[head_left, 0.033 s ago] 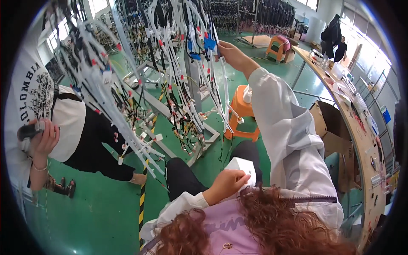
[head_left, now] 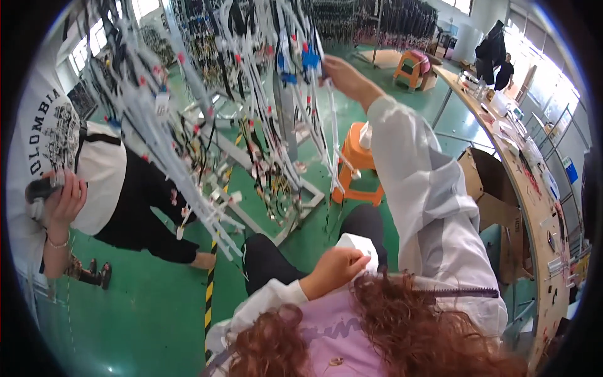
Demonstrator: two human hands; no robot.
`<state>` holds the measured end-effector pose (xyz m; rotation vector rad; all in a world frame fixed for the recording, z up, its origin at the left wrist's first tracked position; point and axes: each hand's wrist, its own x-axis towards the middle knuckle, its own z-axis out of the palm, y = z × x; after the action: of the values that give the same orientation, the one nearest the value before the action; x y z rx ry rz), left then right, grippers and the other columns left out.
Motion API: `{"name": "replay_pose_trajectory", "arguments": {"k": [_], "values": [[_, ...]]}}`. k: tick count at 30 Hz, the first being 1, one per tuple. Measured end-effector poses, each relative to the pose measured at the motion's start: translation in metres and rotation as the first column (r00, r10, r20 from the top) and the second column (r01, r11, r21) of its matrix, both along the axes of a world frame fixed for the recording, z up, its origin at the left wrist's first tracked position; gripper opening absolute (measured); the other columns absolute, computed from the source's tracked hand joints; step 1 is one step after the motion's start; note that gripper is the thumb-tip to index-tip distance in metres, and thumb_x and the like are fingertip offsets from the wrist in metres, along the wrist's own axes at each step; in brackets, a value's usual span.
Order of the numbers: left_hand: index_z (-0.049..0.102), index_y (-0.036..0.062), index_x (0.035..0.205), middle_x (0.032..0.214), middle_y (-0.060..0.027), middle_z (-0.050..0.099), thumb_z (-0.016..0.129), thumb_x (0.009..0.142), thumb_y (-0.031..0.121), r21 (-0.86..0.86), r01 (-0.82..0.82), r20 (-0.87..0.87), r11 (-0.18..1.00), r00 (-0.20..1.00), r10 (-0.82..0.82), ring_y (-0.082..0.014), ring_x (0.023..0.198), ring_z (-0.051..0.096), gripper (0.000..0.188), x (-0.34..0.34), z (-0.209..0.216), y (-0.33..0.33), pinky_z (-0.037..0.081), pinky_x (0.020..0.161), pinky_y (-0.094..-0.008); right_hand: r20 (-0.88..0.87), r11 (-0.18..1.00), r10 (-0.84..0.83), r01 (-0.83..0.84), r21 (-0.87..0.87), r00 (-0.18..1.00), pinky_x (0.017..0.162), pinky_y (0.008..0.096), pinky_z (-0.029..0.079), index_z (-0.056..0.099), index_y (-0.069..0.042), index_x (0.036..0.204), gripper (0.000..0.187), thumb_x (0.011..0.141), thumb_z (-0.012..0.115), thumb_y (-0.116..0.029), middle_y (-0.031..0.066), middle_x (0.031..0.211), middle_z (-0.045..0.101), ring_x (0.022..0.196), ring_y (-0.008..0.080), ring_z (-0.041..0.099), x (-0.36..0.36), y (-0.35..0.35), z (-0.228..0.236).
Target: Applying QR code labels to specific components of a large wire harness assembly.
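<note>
A bundle of wire harnesses [head_left: 276,119] hangs in front of me, white and black cables with red bands and small pale connectors. My right hand [head_left: 344,74] reaches up and out to its right side. The fingers close on a harness strand beside blue connectors [head_left: 309,60]; the fingertips are partly hidden. Low in front of my chest, my left hand [head_left: 336,270] is closed around a white, angular, box-like object [head_left: 362,246], resting near my right knee. What kind of thing it is does not show clearly.
A metal stand [head_left: 308,201] rises behind the hanging wires. Beyond it is an orange stool [head_left: 358,154]. A long wooden workbench [head_left: 527,182] curves along the right, with a cardboard box [head_left: 496,201] beside it. A person [head_left: 103,169] stands close on the left, holding a dark object.
The hanging harnesses have shifted and swung slightly. Both my hands stay almost in place, with the white object tilted a little. The person on the left has barely moved.
</note>
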<state>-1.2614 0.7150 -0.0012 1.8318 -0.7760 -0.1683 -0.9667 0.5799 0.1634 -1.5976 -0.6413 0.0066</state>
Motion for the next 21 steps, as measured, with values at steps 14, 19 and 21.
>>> {"name": "replay_pose_trajectory", "arguments": {"k": [14, 19, 21], "values": [[0.055, 0.0069, 0.065, 0.058, -0.0138, 0.049, 0.057, 0.081, 0.026, 0.048, -0.072, 0.144, 0.996, 0.987, 0.065, -0.0329, 0.053, 0.047, 0.025, -0.025, 0.001, 0.013, 0.038, 0.047, -0.0367, 0.005, 0.998, -0.042, 0.042, 0.04, 0.999, 0.047, 0.0173, 0.029, 0.055, -0.009, 0.108, 0.024, 0.092, 0.043, -0.022, -0.0088, 0.075, 0.052, 0.058, 0.0009, 0.039, 0.032, 0.004, -0.014], [0.056, 0.0069, 0.066, 0.055, -0.0126, 0.048, 0.059, 0.081, 0.024, 0.043, -0.049, 0.212, 0.998, 0.976, 0.039, -0.0299, 0.048, 0.045, 0.023, -0.025, 0.0, 0.012, 0.036, 0.044, -0.0338, 0.009, 0.991, -0.131, 0.131, 0.014, 0.991, 0.048, 0.0188, 0.027, 0.055, -0.01, 0.109, 0.027, 0.092, 0.042, -0.027, -0.0093, 0.072, 0.05, 0.056, 0.002, 0.035, 0.033, 0.011, -0.015], [0.056, 0.0068, 0.066, 0.055, -0.0128, 0.048, 0.059, 0.081, 0.024, 0.046, -0.055, 0.233, 0.997, 0.972, 0.043, -0.03, 0.048, 0.045, 0.023, -0.024, -0.002, 0.012, 0.036, 0.044, -0.0341, 0.049, 0.995, -0.101, 0.102, -0.015, 0.994, 0.049, 0.0187, 0.027, 0.055, -0.011, 0.108, 0.027, 0.092, 0.041, -0.026, -0.009, 0.074, 0.051, 0.058, 0.0021, 0.036, 0.032, 0.011, -0.017]]}}
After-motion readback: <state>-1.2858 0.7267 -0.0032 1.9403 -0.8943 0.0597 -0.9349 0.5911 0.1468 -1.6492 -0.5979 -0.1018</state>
